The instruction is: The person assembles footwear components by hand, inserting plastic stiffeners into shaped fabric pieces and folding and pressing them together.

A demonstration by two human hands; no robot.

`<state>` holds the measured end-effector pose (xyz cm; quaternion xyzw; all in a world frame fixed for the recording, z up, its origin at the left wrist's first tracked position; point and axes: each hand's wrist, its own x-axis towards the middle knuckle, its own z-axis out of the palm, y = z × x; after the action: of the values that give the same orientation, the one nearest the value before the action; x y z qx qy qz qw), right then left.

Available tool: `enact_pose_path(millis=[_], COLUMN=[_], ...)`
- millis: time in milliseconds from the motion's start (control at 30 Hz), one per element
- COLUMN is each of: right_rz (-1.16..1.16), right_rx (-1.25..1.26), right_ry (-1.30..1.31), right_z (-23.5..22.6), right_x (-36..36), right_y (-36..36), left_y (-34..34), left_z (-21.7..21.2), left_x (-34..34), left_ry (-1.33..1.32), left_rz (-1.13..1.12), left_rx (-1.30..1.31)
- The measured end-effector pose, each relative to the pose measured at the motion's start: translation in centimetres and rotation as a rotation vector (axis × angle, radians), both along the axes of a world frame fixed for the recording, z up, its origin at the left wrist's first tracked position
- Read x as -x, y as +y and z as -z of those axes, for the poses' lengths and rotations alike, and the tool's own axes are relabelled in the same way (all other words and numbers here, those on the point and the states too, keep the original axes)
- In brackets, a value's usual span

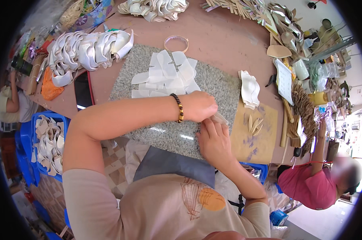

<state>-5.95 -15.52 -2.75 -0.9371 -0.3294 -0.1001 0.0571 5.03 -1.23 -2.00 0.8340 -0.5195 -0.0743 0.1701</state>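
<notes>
On a grey speckled stone slab [123, 86], my two hands meet near the right side. My left hand [199, 106], a dark beaded bracelet at its wrist, is closed, its fingers mostly hidden underneath. My right hand [214, 140] lies just below it, fingers bent and pressed on a small pale piece [220, 118]. That piece pokes out between the hands; its full shape is hidden. What the left fingers grip cannot be made out. Left of the hands, several thin whitish translucent sheets [165, 74] lie overlapping on the slab.
A tape roll [176, 44] lies behind the slab. Stacks of curved white pieces [89, 50] stand left, beside a dark phone-like object [83, 90]. Right are a wavy white stack [250, 90] and brown paper [249, 144]. A blue basket [49, 116] stands lower left; a person in pink [309, 184] works at right.
</notes>
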Motion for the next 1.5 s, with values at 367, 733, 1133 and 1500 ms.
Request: enact_pose_path(millis=[367,733,1133,1500], right_rz=[0.038,0.049,0.026,0.045], right_rx=[-0.144,-0.091,-0.070,0.025], right_ry=[0.151,0.070,0.004,0.004], right_z=[1.1,1.0,0.4,0.5], right_x=[0.6,-0.8,-1.3,-1.7], right_y=[-0.9,-0.6,-0.1,0.5], left_y=[-0.8,1.2,1.3,1.2], left_z=[-1.0,-0.4,-0.2,0.2], left_x=[0.0,-0.3,-0.1,-2.1], left_ry=[0.037,0.268,0.303,0.225], left_rz=[-0.034,-0.222,-0.301,-0.244], left_rx=[-0.088,-0.046,-0.041,-0.223])
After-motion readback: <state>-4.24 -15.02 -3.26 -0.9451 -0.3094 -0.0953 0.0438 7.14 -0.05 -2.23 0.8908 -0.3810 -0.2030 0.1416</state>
